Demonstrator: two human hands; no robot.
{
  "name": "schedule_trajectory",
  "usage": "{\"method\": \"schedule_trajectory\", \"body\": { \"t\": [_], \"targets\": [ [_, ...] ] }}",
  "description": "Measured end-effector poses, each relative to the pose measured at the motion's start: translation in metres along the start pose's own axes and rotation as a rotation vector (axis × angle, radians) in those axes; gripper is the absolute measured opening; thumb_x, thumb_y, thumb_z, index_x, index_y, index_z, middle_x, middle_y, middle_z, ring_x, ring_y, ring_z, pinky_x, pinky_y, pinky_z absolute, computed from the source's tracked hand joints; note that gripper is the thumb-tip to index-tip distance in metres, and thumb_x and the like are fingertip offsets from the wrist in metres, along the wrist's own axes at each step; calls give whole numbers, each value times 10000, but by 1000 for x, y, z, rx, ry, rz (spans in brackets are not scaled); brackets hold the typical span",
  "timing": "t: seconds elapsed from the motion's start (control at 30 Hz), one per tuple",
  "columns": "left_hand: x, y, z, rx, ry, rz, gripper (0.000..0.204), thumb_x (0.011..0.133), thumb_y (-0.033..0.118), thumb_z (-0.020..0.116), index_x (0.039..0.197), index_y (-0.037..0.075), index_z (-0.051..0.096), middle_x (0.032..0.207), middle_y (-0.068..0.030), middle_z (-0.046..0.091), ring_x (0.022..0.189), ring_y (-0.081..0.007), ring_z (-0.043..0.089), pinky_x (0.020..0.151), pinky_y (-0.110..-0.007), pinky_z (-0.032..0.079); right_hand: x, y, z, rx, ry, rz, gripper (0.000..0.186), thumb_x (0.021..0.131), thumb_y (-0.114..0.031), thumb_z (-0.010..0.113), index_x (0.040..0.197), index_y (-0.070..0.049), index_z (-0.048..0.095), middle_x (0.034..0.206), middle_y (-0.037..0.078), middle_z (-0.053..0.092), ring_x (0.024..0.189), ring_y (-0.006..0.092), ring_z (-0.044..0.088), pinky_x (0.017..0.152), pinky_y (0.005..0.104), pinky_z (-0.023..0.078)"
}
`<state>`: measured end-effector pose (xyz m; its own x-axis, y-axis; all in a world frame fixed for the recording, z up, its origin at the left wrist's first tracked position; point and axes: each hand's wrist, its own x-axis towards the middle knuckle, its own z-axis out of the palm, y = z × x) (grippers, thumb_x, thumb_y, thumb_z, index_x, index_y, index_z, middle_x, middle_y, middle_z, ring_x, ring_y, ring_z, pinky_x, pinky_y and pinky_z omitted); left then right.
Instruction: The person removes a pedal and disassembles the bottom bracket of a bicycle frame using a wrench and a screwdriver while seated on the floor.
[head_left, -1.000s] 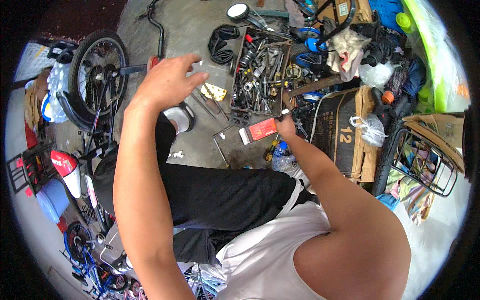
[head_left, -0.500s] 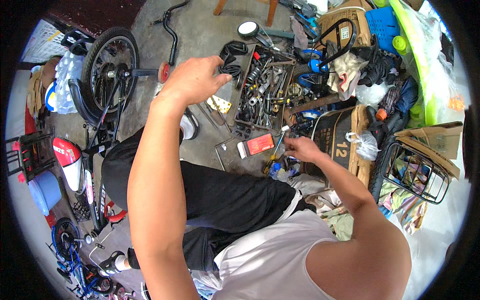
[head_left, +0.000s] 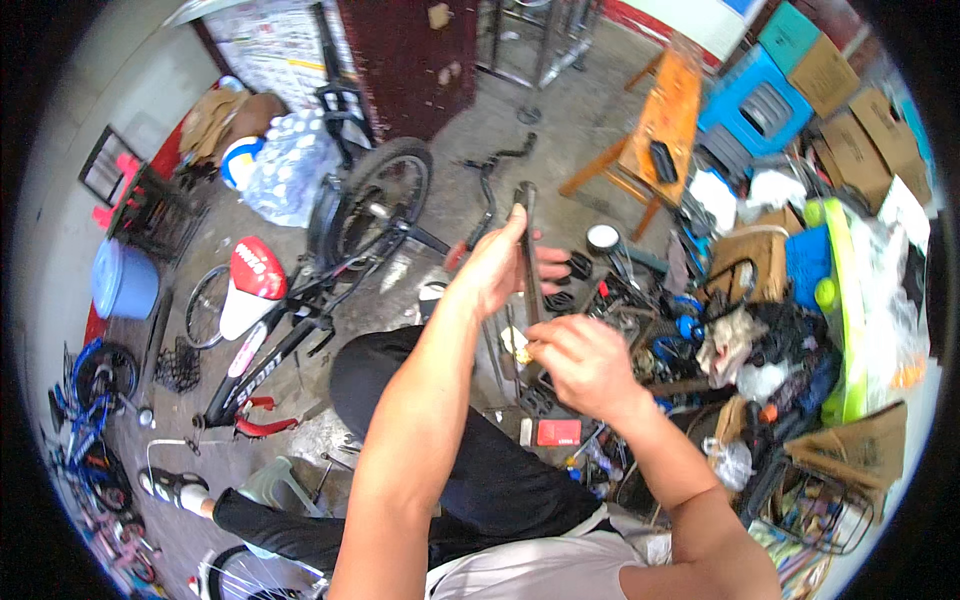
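Observation:
My left hand (head_left: 492, 272) is raised in front of me, closed around a long, dark metal wrench (head_left: 531, 262) with a rounded upper end. The wrench stands nearly upright, its upper part passing between my left thumb and fingers. At its lower end, my right hand (head_left: 592, 368) has bent fingers closed in a pinch; whether they grip the wrench or something small beside it is hard to make out. Below and behind my hands lies a tray of tools (head_left: 622, 318), partly covered by my right hand. A red and white small box (head_left: 558, 432) sits on the floor beneath my right wrist.
To the left a bicycle with a red and white saddle (head_left: 252, 285) lies on the floor, its black-tyred wheel (head_left: 385, 200) further back. A wooden bench (head_left: 665, 125) stands at the far right. Cardboard boxes (head_left: 862, 145), bags and parts crowd the right side. A blue bucket (head_left: 125, 280) is at far left.
My view has swung up and left. The hands, apart before, have come together in front of me. The long wrench is now in my left hand, which looked empty before.

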<state>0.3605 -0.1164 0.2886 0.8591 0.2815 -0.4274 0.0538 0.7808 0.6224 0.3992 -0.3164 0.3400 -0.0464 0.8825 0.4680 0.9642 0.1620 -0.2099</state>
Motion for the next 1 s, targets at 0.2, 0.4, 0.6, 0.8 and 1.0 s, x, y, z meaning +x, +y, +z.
{"method": "schedule_trajectory", "body": {
  "t": [0.2, 0.4, 0.6, 0.8, 1.0],
  "targets": [
    [-13, 38, -26, -28, 454, 604, 234, 1047, 308, 615, 968, 118, 505, 743, 38, 512, 566, -83, 458, 495, -273, 379, 10, -10, 22, 173, -107, 136, 346, 794, -127, 786, 1125, -95, 693, 1311, 112, 639, 1054, 317, 670, 898, 427, 535],
    [-99, 100, -3, -29, -59, 908, 562, 1069, 430, 549, 1419, -4, 486, 760, 45, 447, 561, -67, 417, 483, -252, 368, 39, 12, 3, 532, 117, 346, 198, 856, -29, 736, 1052, -24, 708, 1168, 141, 685, 946, 244, 702, 834, 348, 563],
    [-236, 115, -61, 241, 287, 1070, 566, 1096, 418, 480, 1471, -5, 479, 872, 0, 545, 764, -108, 532, 632, -286, 527, 143, -19, -22, 784, 191, 185, 115, 939, -7, 652, 1032, 26, 712, 931, 80, 719, 838, 152, 685, 771, 285, 539],
    [-304, 21, -148, 148, 1029, 918, 428, 1037, 471, 612, 919, 63, 656, 595, 54, 465, 465, -47, 376, 427, -229, 310, 243, -111, 52, 1227, -84, -94, 139, 985, -63, 649, 1067, 27, 715, 943, 68, 731, 847, 123, 691, 785, 272, 555],
    [-312, -56, -189, -171, 1103, 950, 623, 1039, 637, 470, 998, 52, 680, 614, 54, 465, 468, -65, 380, 450, -250, 318, 244, -128, 156, 551, -299, -419, 161, 899, -229, 703, 963, -89, 748, 906, 104, 738, 824, 315, 715, 721, 418, 554]
  ]
}}
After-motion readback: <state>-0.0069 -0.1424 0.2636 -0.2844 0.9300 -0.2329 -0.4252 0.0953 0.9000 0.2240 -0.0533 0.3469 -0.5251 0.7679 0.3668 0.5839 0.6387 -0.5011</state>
